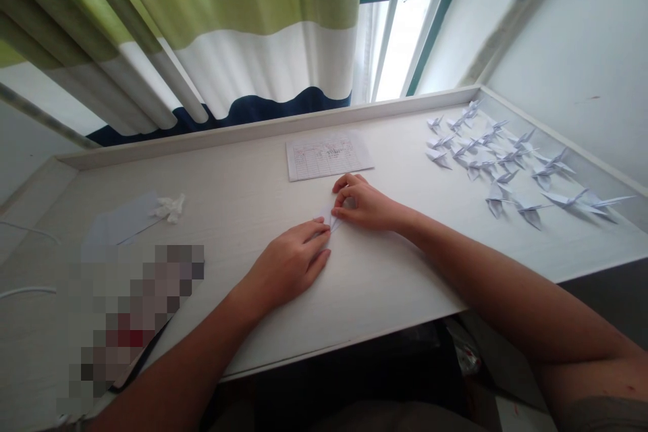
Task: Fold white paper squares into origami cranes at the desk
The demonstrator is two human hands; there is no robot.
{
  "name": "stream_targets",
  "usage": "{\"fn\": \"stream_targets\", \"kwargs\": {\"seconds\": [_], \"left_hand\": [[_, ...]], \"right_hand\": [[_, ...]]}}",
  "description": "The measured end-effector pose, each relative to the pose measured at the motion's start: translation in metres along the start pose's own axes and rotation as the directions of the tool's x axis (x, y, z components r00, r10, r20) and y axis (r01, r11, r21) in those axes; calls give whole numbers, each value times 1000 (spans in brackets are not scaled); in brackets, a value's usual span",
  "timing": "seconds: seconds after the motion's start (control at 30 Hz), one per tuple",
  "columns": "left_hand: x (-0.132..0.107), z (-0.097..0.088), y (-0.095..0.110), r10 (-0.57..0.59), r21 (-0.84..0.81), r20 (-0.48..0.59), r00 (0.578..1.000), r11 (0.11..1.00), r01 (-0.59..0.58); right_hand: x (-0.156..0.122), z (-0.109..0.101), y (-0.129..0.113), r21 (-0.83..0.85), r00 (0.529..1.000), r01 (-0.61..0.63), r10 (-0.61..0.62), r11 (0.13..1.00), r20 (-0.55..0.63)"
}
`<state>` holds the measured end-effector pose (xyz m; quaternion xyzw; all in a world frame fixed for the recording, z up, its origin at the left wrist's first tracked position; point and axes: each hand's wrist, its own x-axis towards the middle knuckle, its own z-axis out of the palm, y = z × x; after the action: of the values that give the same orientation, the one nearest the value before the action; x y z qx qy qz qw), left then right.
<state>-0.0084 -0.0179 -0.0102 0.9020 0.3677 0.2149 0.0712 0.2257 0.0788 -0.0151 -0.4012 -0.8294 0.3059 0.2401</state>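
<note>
- My two hands were close together near the middle of the white bench [385, 290], with a small white paper [328, 213] between their fingertips.
- My left hand [288, 260] lay palm down, its fingertips resting on the near left side of that paper; I cannot tell whether its thumb gripped the paper or only lay beside it.
- My right hand [368, 206] was curled, thumb and forefinger pinched on the paper's right side, the other fingers bent above.
- The paper was partly hidden by my fingers, so its full shape could not be made out.
- Just beyond my right hand lay a printed sheet [330, 156] with a ruled grid and some writing on it.
- Over to the right, well apart from my hands, many folded paper cranes [474, 146] sat grouped along the bench's side rim, several of them touching or overlapping.
- On the left lay plain white paper [124, 219], with a crumpled white tissue [172, 208] at its right end.
- Nearer me, beside my left forearm, was a pixelated object [146, 310] that I cannot identify.
- A green, white and navy curtain [273, 34] hung behind the bench, beside a barred window [399, 40].
</note>
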Motion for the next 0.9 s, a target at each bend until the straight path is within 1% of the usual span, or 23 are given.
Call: {"fn": "stream_targets", "kwargs": {"seconds": [0.17, 0.33, 0.47, 0.6, 0.9], "left_hand": [[1, 3, 0, 4, 7, -30, 1000, 1000, -4], [3, 2, 0, 25, 36, 7, 1000, 999, -25], [2, 1, 1, 26, 44, 5, 1000, 999, -26], [3, 2, 2, 11, 43, 3, 1000, 999, -11], [6, 2, 5, -16, -1, -2, 1000, 1000, 16]], "right_hand": [[1, 0, 1, 6, 1000, -5, 5, 1000, -2], [1, -2, 2, 32, 1000, 6, -6, 999, 2], [2, -1, 1, 25, 1000, -2, 2, 1000, -10], [3, 2, -1, 15, 1000, -22, 22, 1000, -18], [4, 3, 2, 24, 999, -6, 7, 1000, -39]]}}
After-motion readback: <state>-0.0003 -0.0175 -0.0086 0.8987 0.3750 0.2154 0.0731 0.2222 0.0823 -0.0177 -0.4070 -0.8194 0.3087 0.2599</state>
